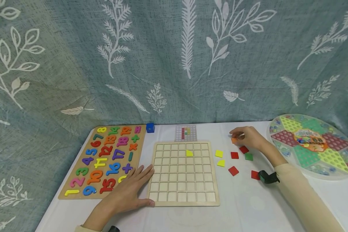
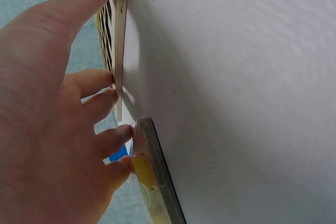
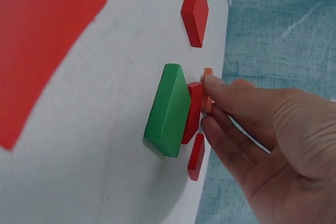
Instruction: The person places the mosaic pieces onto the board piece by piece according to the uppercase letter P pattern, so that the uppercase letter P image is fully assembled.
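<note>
My right hand (image 1: 249,138) pinches a small orange tile (image 1: 234,140) beyond the loose tiles to the right of the wooden grid board (image 1: 216,180). In the right wrist view the thumb lies against the orange tile (image 3: 208,90), close by red tiles (image 3: 193,114) and a green tile (image 3: 169,111). My left hand (image 1: 130,190) lies with fingers spread, thumb and fingertips at the board's left edge; in the left wrist view, fingertips also reach the number board's edge (image 2: 157,177). One yellow quarter-round piece (image 1: 189,153) sits in a cell of the grid.
Between grid and right arm lie yellow pieces (image 1: 219,153), several red tiles (image 1: 233,170) and a green tile (image 1: 248,157). A number board (image 1: 84,154) is at left, with a blue cube (image 1: 150,128) beside it. Behind the grid lies a pattern card (image 1: 178,137); a round game board (image 1: 310,141) is at right.
</note>
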`<state>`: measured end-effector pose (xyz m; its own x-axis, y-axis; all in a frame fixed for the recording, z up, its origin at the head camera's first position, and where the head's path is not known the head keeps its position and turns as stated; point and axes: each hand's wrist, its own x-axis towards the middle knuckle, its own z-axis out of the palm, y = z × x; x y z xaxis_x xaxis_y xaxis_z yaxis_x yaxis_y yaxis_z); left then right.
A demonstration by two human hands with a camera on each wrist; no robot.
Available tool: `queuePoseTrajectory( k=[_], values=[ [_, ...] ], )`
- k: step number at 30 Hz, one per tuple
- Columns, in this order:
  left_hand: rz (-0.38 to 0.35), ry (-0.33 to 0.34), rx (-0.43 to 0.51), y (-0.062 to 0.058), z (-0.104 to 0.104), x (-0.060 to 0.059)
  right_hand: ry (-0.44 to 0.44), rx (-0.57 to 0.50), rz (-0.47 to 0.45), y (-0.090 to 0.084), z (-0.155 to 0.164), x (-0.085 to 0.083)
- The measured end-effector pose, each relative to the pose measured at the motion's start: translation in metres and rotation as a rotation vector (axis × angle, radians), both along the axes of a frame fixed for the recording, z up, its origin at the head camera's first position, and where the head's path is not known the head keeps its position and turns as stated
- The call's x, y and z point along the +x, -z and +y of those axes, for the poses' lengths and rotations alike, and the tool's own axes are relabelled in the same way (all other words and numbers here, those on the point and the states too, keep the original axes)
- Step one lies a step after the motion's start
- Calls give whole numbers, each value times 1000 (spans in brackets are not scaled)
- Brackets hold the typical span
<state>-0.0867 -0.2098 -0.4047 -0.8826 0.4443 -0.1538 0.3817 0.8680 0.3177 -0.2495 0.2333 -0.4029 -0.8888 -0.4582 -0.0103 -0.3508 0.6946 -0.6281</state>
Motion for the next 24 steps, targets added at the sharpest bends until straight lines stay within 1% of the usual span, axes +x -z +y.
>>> queuePoseTrajectory(
  k=[5,15,24],
  values=[
    [7,-9,-17,1,2,-1,3,6,3,2,0,-1],
    [6,-15,-7,2,1,-1,17,22,22,2,-3,-2],
    [2,-16,-6,2,1,-1,14,44,53,-9,-5,-1]
  ],
)
